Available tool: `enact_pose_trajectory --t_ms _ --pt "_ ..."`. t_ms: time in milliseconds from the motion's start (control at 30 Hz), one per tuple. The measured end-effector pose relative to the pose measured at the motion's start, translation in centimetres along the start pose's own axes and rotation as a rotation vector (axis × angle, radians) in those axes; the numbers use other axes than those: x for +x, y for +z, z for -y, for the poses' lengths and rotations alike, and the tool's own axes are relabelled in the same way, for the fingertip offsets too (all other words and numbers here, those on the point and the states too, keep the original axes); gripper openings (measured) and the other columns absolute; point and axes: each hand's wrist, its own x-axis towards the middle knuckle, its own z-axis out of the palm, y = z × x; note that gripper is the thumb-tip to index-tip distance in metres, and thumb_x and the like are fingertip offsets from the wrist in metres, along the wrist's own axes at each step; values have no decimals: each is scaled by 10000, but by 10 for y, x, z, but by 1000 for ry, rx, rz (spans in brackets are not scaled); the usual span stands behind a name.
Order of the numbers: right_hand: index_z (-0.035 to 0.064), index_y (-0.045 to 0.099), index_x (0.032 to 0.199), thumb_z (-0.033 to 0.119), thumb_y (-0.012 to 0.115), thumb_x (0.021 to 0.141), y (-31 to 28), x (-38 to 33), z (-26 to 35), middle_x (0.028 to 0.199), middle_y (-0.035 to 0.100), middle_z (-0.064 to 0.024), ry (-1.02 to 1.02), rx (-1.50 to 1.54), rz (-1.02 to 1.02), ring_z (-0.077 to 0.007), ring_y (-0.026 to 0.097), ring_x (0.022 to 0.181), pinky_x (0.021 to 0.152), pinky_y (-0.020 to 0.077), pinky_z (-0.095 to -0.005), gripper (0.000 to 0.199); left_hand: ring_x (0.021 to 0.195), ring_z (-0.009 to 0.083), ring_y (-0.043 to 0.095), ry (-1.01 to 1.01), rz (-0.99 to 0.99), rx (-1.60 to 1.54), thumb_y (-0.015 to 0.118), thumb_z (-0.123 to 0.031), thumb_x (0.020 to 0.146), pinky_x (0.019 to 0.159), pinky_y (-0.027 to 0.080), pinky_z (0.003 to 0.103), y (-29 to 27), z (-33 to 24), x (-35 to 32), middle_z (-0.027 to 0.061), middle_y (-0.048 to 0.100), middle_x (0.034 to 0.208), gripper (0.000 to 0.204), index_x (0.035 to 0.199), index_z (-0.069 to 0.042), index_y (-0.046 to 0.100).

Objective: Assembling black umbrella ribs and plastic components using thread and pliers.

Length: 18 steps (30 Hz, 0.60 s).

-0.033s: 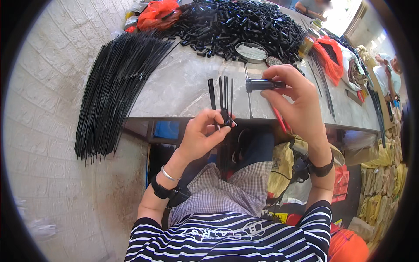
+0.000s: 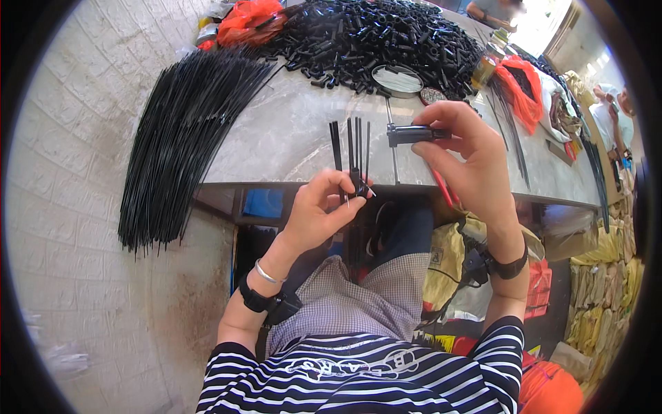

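My left hand (image 2: pixel 321 207) pinches a small black hub piece (image 2: pixel 358 183) at the table's near edge. Several thin black rods (image 2: pixel 352 148) stand up from that grip, and fine pale wire ends poke out by the fingertips. To the right and a little higher, my right hand (image 2: pixel 465 148) is closed on a black tubular plastic piece (image 2: pixel 414 134), held level between thumb and fingers. The piece's left end overlaps a narrow upright rod (image 2: pixel 396 165) at the table edge; whether they touch I cannot tell.
A large heap of black tubular pieces (image 2: pixel 379 41) covers the table's far side. Long black rods (image 2: pixel 186 138) hang over its left edge. A round dish of pale pins (image 2: pixel 398 81) sits before the heap. Red pliers-like handles (image 2: pixel 443 188) lie beneath my right hand. People are further off.
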Motion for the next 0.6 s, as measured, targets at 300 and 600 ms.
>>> enact_pose_trajectory --t_ms 300,600 --pt "-45 617 1011 -30 616 834 12 -3 7 976 637 -64 141 406 79 -104 608 877 745 513 -231 178 971 210 624 52 4 -26 597 86 835 821 534 315 1 6 5 173 599 1093 325 1069 -53 420" --pt "-15 620 848 9 598 791 26 30 3 857 639 -127 -319 -182 287 -334 617 787 679 491 -352 66 950 216 634 52 -4 -50 625 80 820 829 537 327 -8 17 9 166 584 1084 469 1177 -72 359"
